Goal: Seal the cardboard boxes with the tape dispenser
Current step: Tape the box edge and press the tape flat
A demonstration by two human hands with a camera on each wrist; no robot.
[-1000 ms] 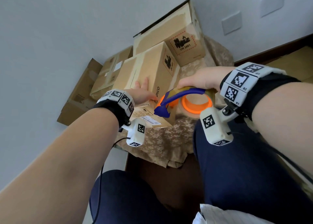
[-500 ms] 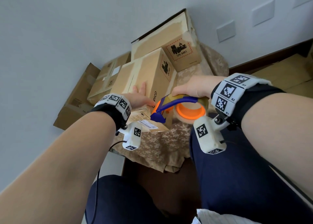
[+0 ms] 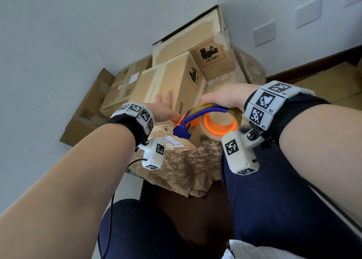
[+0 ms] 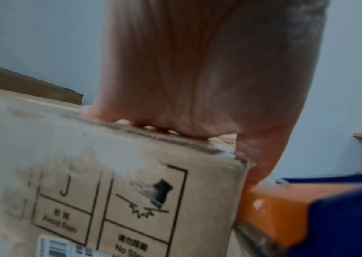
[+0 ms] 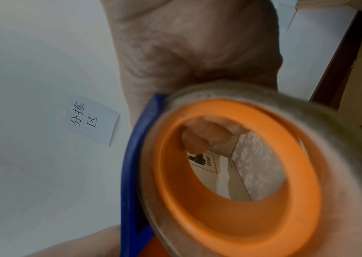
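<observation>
A brown cardboard box (image 3: 172, 86) printed "PICO" lies in front of me on a floral cloth (image 3: 184, 166). My left hand (image 3: 164, 109) lies flat on its top near the front edge, fingers straight, thumb over the right side; the left wrist view shows the palm (image 4: 197, 78) pressing the box (image 4: 109, 191). My right hand (image 3: 221, 98) grips a blue and orange tape dispenser (image 3: 211, 121) from above. Its blue nose (image 3: 181, 133) sits at the box's near right corner. In the right wrist view the orange hub (image 5: 237, 173) fills the frame and fingertips (image 5: 206, 137) curl inside it.
A second box (image 3: 195, 47) marked UN 3481 stands behind, its top flap raised. More boxes (image 3: 121, 90) and flattened cardboard (image 3: 86, 109) lean at the left against the grey wall. My legs in dark trousers (image 3: 274, 200) are below the cloth-covered surface.
The view has shifted slightly; the dispenser's nose has stayed at the box's front right corner and my left hand stays pressed on the box top.
</observation>
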